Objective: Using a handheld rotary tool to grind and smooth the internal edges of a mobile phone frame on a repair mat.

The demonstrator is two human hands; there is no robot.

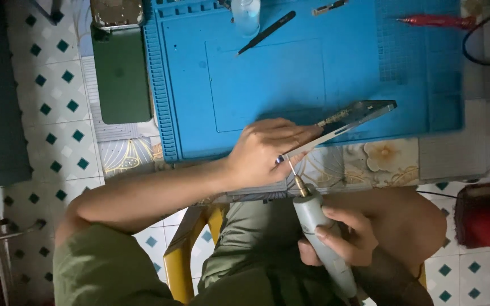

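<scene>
Gripped in the right hand, the grey rotary tool points its bit at the phone frame, which the left hand clamps tilted over the blue mat. Light pressure and a steady frame seem wise.

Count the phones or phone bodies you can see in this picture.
3. A green phone lies left of the blue mat; a second one sits just above it, cut by the edge; the left hand holds a phone frame. Others may lie outside the view.
</scene>
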